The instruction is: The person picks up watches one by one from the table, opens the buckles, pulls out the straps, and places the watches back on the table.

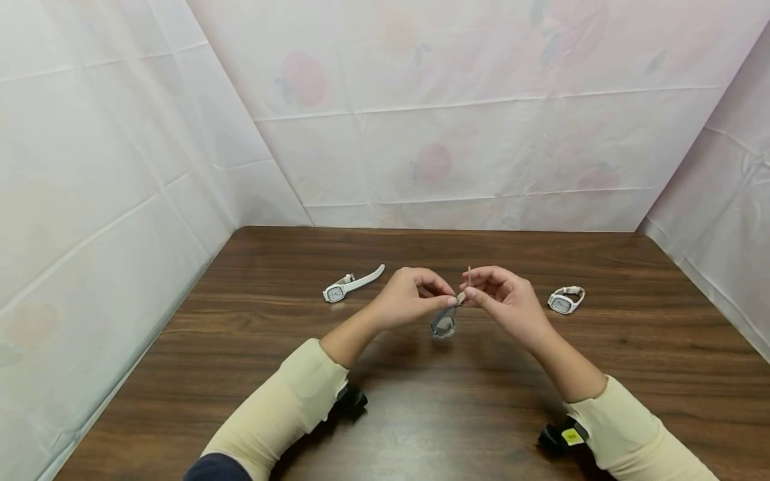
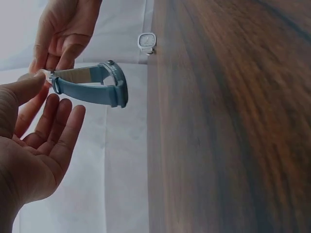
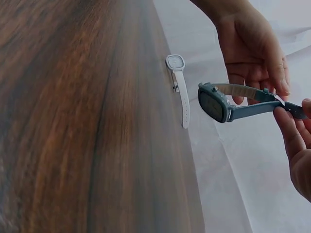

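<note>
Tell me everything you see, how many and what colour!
Blue-grey watch: one, blue-grey, held near the head view's middle
White watches: two, white, one left of it, one right
Table: one, brown, under the watches
Cloth: count unclear, white with pink prints, behind and beside the table
Cream sleeves: two, cream, bottom left and bottom right
Black gadgets: two, black, beside the sleeves
Left hand: one, pinching the blue-grey watch
Right hand: one, pinching it too

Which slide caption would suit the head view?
Left fingers and right fingers hold a blue-grey watch over a brown wooden table, between two white square-faced watches.
</note>
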`<state>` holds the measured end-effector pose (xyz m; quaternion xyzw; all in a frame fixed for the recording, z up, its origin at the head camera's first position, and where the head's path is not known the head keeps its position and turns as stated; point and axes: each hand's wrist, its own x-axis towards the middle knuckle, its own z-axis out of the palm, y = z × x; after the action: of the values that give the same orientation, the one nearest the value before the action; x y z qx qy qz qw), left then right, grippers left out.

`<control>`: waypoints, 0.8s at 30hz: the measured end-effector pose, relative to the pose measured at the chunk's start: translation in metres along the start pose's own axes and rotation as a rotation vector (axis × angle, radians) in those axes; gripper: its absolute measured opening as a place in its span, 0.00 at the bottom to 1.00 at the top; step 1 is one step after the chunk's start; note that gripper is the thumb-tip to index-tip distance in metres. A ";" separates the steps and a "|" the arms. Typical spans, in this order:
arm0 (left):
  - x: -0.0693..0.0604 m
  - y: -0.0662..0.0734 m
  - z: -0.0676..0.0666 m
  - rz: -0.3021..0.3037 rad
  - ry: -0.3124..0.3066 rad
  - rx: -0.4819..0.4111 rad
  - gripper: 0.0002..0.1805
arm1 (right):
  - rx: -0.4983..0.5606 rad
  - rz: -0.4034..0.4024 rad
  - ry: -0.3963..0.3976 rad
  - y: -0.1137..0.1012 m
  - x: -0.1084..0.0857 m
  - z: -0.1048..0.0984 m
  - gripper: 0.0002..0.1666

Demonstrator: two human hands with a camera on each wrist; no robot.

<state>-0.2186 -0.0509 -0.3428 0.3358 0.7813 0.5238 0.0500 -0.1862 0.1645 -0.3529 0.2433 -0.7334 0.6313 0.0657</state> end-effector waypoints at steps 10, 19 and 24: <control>0.002 0.002 0.002 -0.039 -0.075 -0.049 0.04 | -0.010 -0.025 -0.024 -0.006 -0.001 0.004 0.11; 0.000 0.002 -0.001 -0.059 -0.114 -0.052 0.05 | -0.013 -0.032 -0.008 -0.006 0.000 0.003 0.10; -0.002 0.002 -0.002 -0.058 -0.102 -0.084 0.03 | 0.006 -0.033 0.007 -0.008 0.000 0.003 0.11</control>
<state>-0.2171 -0.0529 -0.3412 0.3370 0.7645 0.5365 0.1190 -0.1823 0.1609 -0.3466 0.2532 -0.7271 0.6334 0.0781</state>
